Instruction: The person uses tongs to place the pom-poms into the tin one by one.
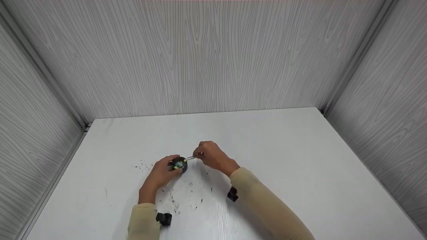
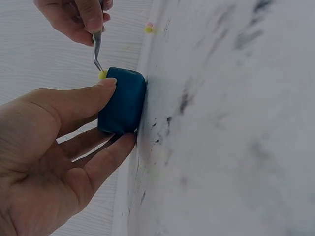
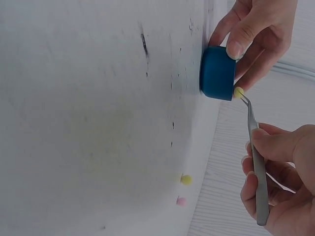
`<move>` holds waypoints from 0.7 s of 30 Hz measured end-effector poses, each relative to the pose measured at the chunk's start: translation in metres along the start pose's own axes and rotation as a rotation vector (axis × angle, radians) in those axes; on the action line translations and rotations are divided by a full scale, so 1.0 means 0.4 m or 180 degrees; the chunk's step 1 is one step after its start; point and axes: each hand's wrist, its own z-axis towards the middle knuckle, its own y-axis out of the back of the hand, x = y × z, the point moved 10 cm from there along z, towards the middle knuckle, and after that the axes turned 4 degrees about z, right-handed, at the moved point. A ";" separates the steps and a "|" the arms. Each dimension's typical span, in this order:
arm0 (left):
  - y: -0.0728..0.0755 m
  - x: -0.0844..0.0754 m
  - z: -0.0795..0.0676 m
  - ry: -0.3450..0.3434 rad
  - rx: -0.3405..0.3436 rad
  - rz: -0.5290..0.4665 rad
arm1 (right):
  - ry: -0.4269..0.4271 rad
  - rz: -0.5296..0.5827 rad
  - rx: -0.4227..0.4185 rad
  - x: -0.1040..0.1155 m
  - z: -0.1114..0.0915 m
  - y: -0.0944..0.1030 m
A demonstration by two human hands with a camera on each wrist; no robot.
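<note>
A small blue cup (image 3: 218,73) stands on the white table, with several coloured beads (image 1: 180,164) showing inside it in the head view. My left hand (image 1: 163,173) grips the cup, thumb on one side and fingers on the other. In my right hand (image 1: 212,156) I hold metal tweezers (image 3: 259,177) with bent tips. A yellow bead (image 3: 238,92) sits between those tips, right at the cup's rim. The left wrist view shows the same yellow bead (image 2: 102,74) beside the cup's top edge.
Another yellow bead (image 3: 186,179) and a pink bead (image 3: 181,201) lie on the table near each other. Dark specks and smudges (image 1: 173,200) mark the white tabletop (image 1: 283,160). Grey wood-grain panels (image 1: 200,60) enclose the table at the back and both sides.
</note>
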 end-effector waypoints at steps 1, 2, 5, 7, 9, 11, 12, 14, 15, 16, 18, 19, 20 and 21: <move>0.000 0.001 0.001 0.0005 -0.0001 -0.0004 | 0.0011 0.0003 -0.0013 0.000 0.001 -0.001; 0.000 0.001 0.001 0.0006 -0.0003 -0.0007 | 0.0027 -0.0005 -0.0027 0.000 0.001 -0.001; 0.000 0.006 0.002 0.0023 -0.0020 -0.0011 | 0.0028 0.0007 -0.0062 -0.004 0.001 0.001; -0.001 0.005 0.002 0.0010 -0.0029 0.0008 | 0.0023 0.0024 -0.0077 -0.008 -0.001 0.005; -0.002 0.005 0.001 0.0004 -0.0041 0.0022 | 0.0013 0.0036 -0.0092 -0.013 -0.005 0.011; -0.002 0.004 0.001 -0.0005 -0.0055 0.0024 | 0.0019 0.0036 -0.0138 -0.020 -0.009 0.022; -0.002 0.004 0.000 -0.0015 -0.0059 0.0037 | 0.0020 0.0034 -0.0158 -0.025 -0.012 0.028; -0.002 0.006 0.002 -0.0008 -0.0064 0.0027 | 0.0019 0.0029 -0.0208 -0.035 -0.018 0.043; -0.002 0.006 0.001 -0.0007 -0.0064 0.0022 | 0.0017 0.0025 -0.0229 -0.041 -0.021 0.050; -0.002 0.007 0.001 -0.0009 -0.0064 0.0020 | 0.0017 0.0020 -0.0250 -0.047 -0.025 0.057; -0.002 0.006 0.001 -0.0020 -0.0058 0.0023 | 0.0002 0.0008 -0.0274 -0.060 -0.032 0.069; -0.002 0.006 0.001 -0.0014 -0.0057 0.0009 | 0.0000 0.0008 -0.0288 -0.067 -0.035 0.075; -0.001 0.005 0.000 -0.0015 -0.0057 0.0006 | 0.0000 0.0001 -0.0300 -0.073 -0.038 0.079; -0.001 0.004 -0.001 -0.0020 -0.0059 0.0009 | -0.0006 -0.0002 -0.0308 -0.079 -0.041 0.083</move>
